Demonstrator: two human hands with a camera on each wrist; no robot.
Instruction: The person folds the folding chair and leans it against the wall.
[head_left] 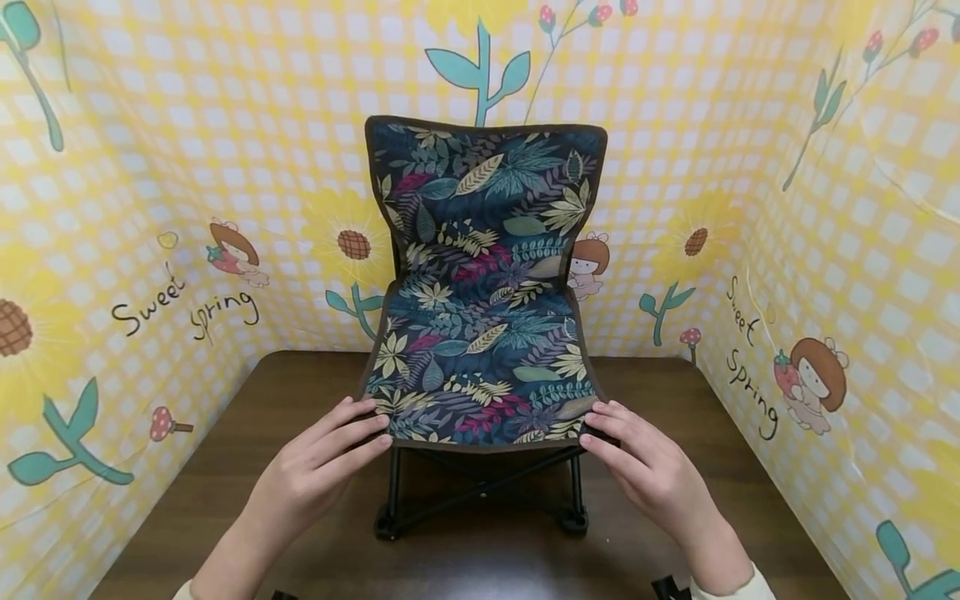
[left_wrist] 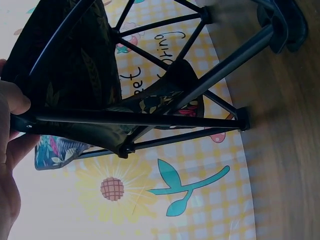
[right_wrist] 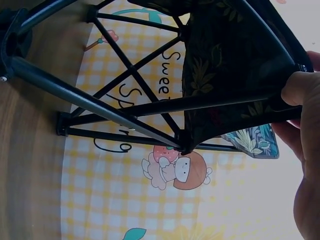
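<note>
A small folding chair [head_left: 480, 333] stands unfolded on the brown table, its dark fabric printed with colourful leaves. My left hand [head_left: 322, 458] grips the seat's front left corner, fingers over the top edge. In the left wrist view the thumb [left_wrist: 19, 97] presses at the corner where a black tube meets the fabric. At the front right corner, my right hand [head_left: 645, 467] holds the seat the same way. Its thumb [right_wrist: 299, 89] shows under that corner in the right wrist view. Crossed black legs [head_left: 483, 492] span below the seat, ending in black plastic feet [head_left: 387, 525].
The brown wooden table [head_left: 300, 392] carries the chair. Yellow checked cloth [head_left: 285, 150] with sunflowers and cartoon figures stands as walls behind and at both sides. Black straps [head_left: 670, 587] show near the wrists at the bottom edge.
</note>
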